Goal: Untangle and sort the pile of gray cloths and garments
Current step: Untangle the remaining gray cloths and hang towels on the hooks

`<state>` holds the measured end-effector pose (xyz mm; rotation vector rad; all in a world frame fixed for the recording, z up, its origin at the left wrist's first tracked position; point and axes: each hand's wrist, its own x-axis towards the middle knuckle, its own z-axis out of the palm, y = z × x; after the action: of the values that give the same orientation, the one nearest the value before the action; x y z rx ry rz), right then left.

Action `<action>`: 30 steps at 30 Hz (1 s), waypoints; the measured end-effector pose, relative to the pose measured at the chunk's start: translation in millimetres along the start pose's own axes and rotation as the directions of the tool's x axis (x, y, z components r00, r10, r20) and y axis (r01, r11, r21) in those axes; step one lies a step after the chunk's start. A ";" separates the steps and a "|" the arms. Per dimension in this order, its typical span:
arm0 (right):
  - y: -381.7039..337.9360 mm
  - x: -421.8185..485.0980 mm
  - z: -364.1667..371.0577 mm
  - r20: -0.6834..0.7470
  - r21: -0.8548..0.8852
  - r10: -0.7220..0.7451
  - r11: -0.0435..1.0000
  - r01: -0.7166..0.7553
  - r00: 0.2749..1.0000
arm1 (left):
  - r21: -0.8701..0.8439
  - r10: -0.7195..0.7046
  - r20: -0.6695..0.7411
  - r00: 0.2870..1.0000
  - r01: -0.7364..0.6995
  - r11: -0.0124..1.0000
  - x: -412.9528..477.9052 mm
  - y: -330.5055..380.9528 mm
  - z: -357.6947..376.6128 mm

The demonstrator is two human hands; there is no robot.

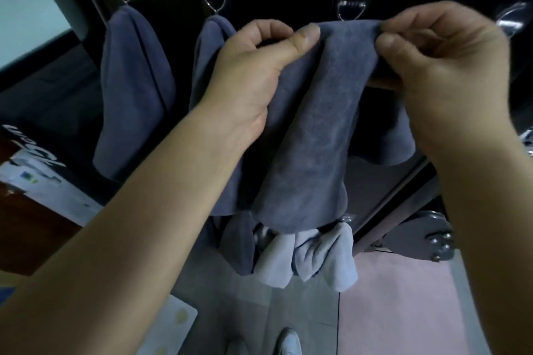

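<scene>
A dark gray cloth (320, 130) hangs folded in front of me, held by its top edge. My left hand (253, 72) pinches the upper left part of that edge between thumb and fingers. My right hand (444, 66) pinches the upper right part. Below the cloth's lower end lies a heap of light gray cloths (314, 256) with a darker gray piece (239, 242) at its left. Two more dark gray cloths hang from metal ring hooks on the dark wall: one (135, 89) at the left, another (207, 46) partly hidden behind my left hand.
Further ring hooks (350, 8) sit bare on the wall behind the held cloth. A white printed box (43, 181) stands at the left on a wooden surface. A metal bracket (432, 236) juts out lower right. A shoe (288, 340) shows on the tiled floor.
</scene>
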<state>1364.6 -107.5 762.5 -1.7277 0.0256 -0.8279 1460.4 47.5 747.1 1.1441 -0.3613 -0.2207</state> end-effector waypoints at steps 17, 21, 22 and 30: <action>34.3 -18.4 4.5 0.197 -0.645 -0.284 0.684 0.342 0.938 | 0.650 0.308 0.200 0.930 -0.362 0.668 -15.1 -18.2 1.8; 31.3 -19.4 5.0 0.203 -0.716 -0.297 0.604 0.349 0.933 | 0.798 0.442 0.270 0.855 -0.456 0.395 -20.3 -10.3 7.4; 31.2 -17.7 3.8 0.210 -0.726 -0.316 0.584 0.364 0.925 | 0.815 0.472 0.296 0.831 -0.477 0.328 -19.9 -8.8 8.9; 46.9 -23.8 -3.4 0.286 -0.755 -0.322 0.505 0.419 0.903 | 0.655 0.426 0.379 0.822 -0.563 0.503 -18.1 -32.9 4.7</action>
<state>1363.3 -116.1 710.5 -2.7283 -0.0611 -1.1418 1442.2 36.7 715.7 1.7878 -0.9940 0.4089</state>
